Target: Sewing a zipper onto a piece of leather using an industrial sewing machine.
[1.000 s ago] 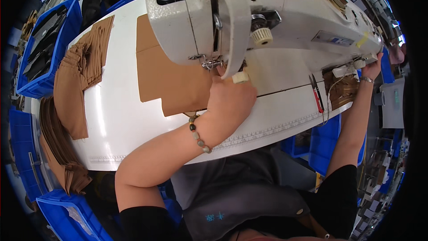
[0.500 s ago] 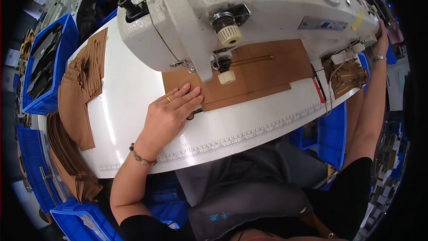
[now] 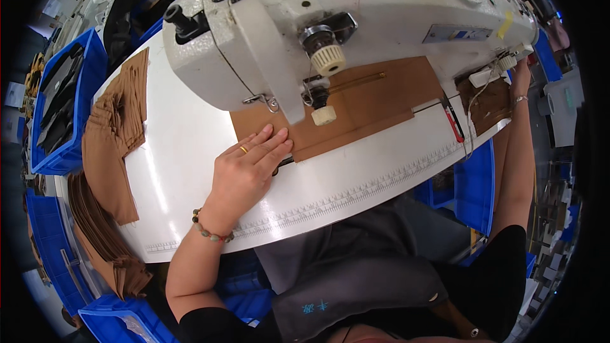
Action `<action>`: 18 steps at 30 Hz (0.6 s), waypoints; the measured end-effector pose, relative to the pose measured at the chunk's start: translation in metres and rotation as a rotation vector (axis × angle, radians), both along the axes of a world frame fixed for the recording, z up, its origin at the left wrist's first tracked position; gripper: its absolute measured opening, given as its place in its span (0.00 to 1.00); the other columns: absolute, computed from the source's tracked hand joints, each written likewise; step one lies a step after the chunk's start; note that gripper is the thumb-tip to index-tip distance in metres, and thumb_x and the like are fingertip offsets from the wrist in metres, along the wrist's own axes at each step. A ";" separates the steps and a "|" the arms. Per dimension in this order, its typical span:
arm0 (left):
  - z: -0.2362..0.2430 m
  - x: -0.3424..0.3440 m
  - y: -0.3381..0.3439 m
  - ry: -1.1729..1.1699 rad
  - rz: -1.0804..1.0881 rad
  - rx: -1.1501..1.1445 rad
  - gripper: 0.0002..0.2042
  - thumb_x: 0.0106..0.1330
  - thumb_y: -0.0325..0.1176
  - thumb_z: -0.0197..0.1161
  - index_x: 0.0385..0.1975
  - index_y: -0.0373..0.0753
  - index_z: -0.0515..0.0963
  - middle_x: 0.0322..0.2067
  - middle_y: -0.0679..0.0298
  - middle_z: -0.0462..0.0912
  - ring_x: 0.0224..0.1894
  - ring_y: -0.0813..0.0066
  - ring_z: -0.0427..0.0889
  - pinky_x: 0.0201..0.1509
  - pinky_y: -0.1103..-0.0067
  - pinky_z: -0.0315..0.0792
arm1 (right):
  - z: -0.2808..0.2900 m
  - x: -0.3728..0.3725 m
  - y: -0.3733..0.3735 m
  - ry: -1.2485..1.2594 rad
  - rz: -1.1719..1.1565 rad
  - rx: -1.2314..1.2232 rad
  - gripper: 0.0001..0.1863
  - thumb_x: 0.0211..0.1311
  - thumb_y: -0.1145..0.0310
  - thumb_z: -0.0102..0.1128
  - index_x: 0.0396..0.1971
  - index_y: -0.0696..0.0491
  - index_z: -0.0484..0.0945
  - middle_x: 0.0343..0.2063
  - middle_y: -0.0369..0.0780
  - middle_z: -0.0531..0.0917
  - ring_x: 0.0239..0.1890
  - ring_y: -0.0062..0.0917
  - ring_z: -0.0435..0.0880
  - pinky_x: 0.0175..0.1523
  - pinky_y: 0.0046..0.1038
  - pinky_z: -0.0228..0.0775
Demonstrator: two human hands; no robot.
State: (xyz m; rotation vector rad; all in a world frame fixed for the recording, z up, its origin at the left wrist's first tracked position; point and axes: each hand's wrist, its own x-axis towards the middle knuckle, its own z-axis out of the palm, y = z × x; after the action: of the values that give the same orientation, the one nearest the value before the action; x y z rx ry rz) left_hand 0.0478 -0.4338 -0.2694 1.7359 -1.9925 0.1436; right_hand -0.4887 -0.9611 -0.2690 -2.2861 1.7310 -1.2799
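Observation:
My left hand (image 3: 244, 168) lies flat, fingers stretched out, on the near left part of a brown fabric panel (image 3: 375, 108). A gold-coloured strip (image 3: 359, 82) runs along that panel, which lies under the head of a white sewing machine (image 3: 381, 19). At the far right, my right hand (image 3: 521, 79) reaches beside the machine's end, close to a pile of brown pieces (image 3: 486, 105). Its fingers are mostly hidden, so their pose cannot be told. A dark metal part (image 3: 283, 164) shows partly beneath my left fingers.
Brown cut pieces (image 3: 114, 127) lie on the table's left, with another brown stack (image 3: 101, 228) at its edge. A red cutter (image 3: 454, 124) rests right of the panel. A printed ruler (image 3: 356, 197) follows the near edge. Blue bins (image 3: 95, 82) stand around the table.
My right hand has come down and slightly left, from the machine's right end to beside the brown pile. The pile's gold strips show less now. My left hand stays on the panel.

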 end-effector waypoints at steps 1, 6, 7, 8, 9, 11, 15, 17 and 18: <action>0.000 0.000 0.001 -0.003 0.009 0.005 0.19 0.51 0.15 0.62 0.42 0.42 0.87 0.48 0.63 0.88 0.55 0.66 0.85 0.58 0.73 0.81 | 0.013 0.005 -0.006 -0.253 0.051 0.062 0.35 0.72 0.43 0.55 0.64 0.59 0.72 0.59 0.44 0.78 0.61 0.29 0.78 0.61 0.32 0.73; -0.001 0.000 0.005 -0.018 0.017 0.005 0.20 0.51 0.15 0.62 0.42 0.41 0.87 0.49 0.64 0.88 0.56 0.66 0.85 0.58 0.73 0.81 | 0.124 0.049 -0.015 -0.731 0.063 0.379 0.33 0.72 0.41 0.55 0.54 0.60 0.80 0.49 0.43 0.85 0.51 0.28 0.84 0.55 0.27 0.76; -0.001 0.000 0.003 -0.017 0.010 0.003 0.20 0.51 0.15 0.62 0.42 0.41 0.87 0.49 0.64 0.88 0.56 0.66 0.85 0.58 0.73 0.81 | 0.127 0.056 -0.019 -0.716 0.108 0.373 0.33 0.71 0.42 0.56 0.53 0.60 0.81 0.48 0.43 0.85 0.50 0.27 0.84 0.55 0.26 0.76; -0.001 0.000 0.002 -0.009 0.011 0.014 0.20 0.51 0.15 0.62 0.42 0.41 0.87 0.49 0.64 0.88 0.56 0.66 0.85 0.58 0.73 0.81 | 0.129 0.059 -0.019 -0.701 0.154 0.368 0.32 0.71 0.42 0.57 0.51 0.60 0.81 0.47 0.43 0.85 0.49 0.26 0.85 0.55 0.26 0.76; 0.001 0.000 0.003 -0.007 0.023 0.028 0.20 0.51 0.15 0.61 0.42 0.41 0.87 0.49 0.64 0.88 0.56 0.66 0.85 0.59 0.73 0.81 | 0.117 0.065 -0.015 -0.705 0.158 0.372 0.32 0.71 0.42 0.57 0.51 0.60 0.81 0.47 0.43 0.85 0.49 0.26 0.85 0.55 0.26 0.76; 0.000 0.001 0.002 -0.008 0.025 0.034 0.20 0.51 0.15 0.61 0.42 0.41 0.87 0.49 0.63 0.88 0.56 0.65 0.85 0.59 0.72 0.81 | 0.072 0.072 0.001 -1.138 0.264 0.205 0.31 0.70 0.43 0.59 0.51 0.59 0.82 0.45 0.42 0.86 0.48 0.24 0.84 0.54 0.25 0.75; 0.002 0.000 0.001 0.007 0.016 0.022 0.20 0.52 0.14 0.61 0.43 0.40 0.87 0.48 0.63 0.88 0.56 0.65 0.85 0.59 0.71 0.81 | 0.017 0.036 -0.023 -1.169 0.319 0.004 0.32 0.70 0.41 0.57 0.50 0.59 0.83 0.43 0.41 0.87 0.47 0.24 0.84 0.54 0.25 0.74; 0.005 0.001 0.003 -0.008 0.028 0.044 0.20 0.52 0.14 0.61 0.43 0.40 0.87 0.49 0.63 0.88 0.56 0.64 0.85 0.58 0.71 0.81 | 0.049 0.033 -0.022 -0.655 0.062 0.055 0.34 0.71 0.39 0.53 0.48 0.60 0.84 0.43 0.40 0.87 0.47 0.25 0.84 0.54 0.25 0.72; 0.006 0.000 0.001 -0.019 0.032 0.059 0.20 0.52 0.15 0.61 0.44 0.40 0.86 0.50 0.63 0.88 0.55 0.64 0.85 0.57 0.71 0.81 | 0.067 0.044 -0.012 -0.312 0.086 -0.125 0.37 0.71 0.37 0.51 0.46 0.61 0.85 0.42 0.40 0.87 0.46 0.26 0.84 0.53 0.25 0.72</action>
State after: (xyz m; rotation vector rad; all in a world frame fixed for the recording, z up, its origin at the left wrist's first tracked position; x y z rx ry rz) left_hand 0.0476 -0.4327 -0.2636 1.8107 -2.0016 0.1137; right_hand -0.4444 -0.9731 -0.2019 -2.0526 1.4738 -1.6623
